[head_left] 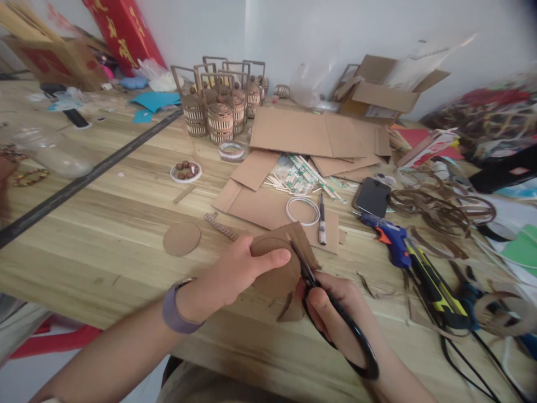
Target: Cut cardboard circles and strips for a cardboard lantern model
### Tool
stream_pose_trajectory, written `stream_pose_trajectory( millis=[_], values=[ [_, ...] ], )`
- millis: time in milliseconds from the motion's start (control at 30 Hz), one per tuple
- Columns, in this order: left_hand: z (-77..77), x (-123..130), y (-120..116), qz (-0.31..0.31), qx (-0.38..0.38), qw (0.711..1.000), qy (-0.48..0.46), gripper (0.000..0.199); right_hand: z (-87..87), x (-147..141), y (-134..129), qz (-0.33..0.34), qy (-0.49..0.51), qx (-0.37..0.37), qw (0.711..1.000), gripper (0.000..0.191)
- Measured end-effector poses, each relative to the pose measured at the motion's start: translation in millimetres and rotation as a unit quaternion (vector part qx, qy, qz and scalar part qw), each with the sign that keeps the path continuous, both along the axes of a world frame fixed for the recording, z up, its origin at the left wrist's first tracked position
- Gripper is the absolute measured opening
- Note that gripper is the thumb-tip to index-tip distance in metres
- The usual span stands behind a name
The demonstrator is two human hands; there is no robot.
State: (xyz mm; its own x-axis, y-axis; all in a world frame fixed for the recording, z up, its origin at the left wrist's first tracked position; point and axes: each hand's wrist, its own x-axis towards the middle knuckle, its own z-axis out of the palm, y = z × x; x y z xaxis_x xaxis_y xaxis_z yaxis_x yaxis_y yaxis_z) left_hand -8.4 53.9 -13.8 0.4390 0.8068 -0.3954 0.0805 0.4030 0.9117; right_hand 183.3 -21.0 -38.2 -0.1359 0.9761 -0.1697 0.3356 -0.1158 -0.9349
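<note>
My left hand (247, 260) grips a piece of brown cardboard (277, 274) with a round outline, the thumb lying flat on top and the other fingers hidden beneath. In my right hand (335, 305) is a pair of black-handled scissors (356, 336). Their blades meet the cardboard along the curved line on its right side. A partly cut strip hangs below the round part. To the left, a separate cardboard disc (182, 239) lies flat on the table. Beyond my hands are a white tape ring (302, 211) and a pen (322, 221) on a cardboard sheet (260, 207).
Several small lantern-like baskets (220, 120) with handles stand at the back. A blue glue gun (392, 240), a yellow-black cutter (436, 285) and a phone (372, 197) lie at right. A long dark bar (104, 165) crosses the left side. Another person's hand (5, 179) shows at the left edge.
</note>
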Motion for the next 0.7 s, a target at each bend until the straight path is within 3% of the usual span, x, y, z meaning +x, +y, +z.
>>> stream_pose_trajectory(
  millis=[300,500,700],
  values=[
    [-4.6,-0.8,0.5,0.021,-0.011,0.999,0.041,0.059,1.3,1.9,1.3,0.016,-0.013,0.018,1.000,0.078],
    [-4.7,2.9,-2.2,-0.024,0.033,0.999,-0.004,0.036,1.6,4.6,2.2,0.024,-0.030,0.023,0.999,0.078],
    [-5.4,4.1,-2.7,-0.026,0.047,0.999,-0.006,0.035,5.5,3.6,2.9,0.024,-0.026,0.015,0.999,0.078]
  ],
)
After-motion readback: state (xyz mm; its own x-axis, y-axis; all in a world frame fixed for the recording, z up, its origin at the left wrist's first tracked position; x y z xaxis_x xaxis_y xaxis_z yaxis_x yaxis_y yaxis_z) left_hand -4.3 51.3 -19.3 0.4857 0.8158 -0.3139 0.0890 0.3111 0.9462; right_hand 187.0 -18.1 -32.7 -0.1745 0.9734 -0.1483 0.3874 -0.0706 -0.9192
